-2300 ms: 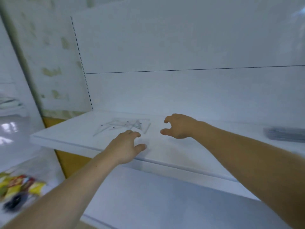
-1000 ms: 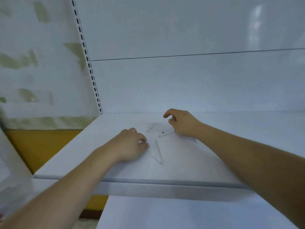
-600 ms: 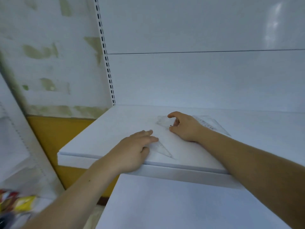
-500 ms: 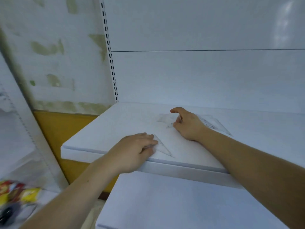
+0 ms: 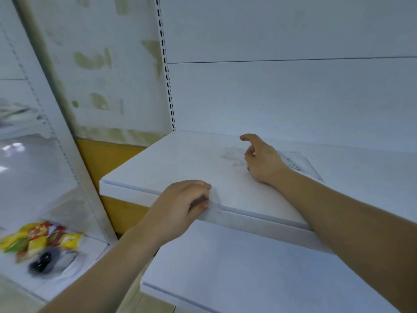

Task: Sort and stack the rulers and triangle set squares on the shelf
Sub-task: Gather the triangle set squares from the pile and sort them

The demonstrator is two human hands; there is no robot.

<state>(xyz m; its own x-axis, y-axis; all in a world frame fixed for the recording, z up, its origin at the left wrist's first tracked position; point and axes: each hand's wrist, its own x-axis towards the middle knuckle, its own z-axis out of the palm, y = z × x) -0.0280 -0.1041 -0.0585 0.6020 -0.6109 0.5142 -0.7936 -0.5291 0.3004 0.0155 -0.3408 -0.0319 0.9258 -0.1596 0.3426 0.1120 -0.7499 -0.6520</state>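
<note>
White shelf board: smooth painted metal by the look, faint sheen.
Clear triangular plastic set square: transparent, glossy, smooth.
Slotted white upright: painted metal, matt.
Pale wall: rough, patchy paint with greenish blotches.
Yellow-red snack packets: shiny plastic film, blurred.

white shelf, clear set squares, yellow packets

Soft even light, motion blur
</note>
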